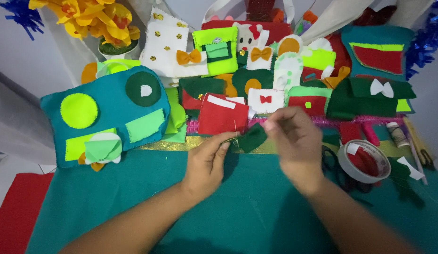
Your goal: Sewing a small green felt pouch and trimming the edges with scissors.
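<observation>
Surface: teal felt sheet (256, 211), crafts along far edge.
Piece: dark green felt scrap (251, 137), mid-sheet, raised for stitching.
Left hand (207, 164): pinching scrap steady.
Right hand (296, 141): fingertips pinched, seemingly drawing thread.
Nearby: tape roll (364, 161), right.

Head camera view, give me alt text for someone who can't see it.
Two hands pinch a small dark green felt piece over a teal cloth: the left hand grips its lower edge, the right hand its top. Behind lie many felt cutouts, including a large teal felt panel, with a tape roll at right.
</observation>
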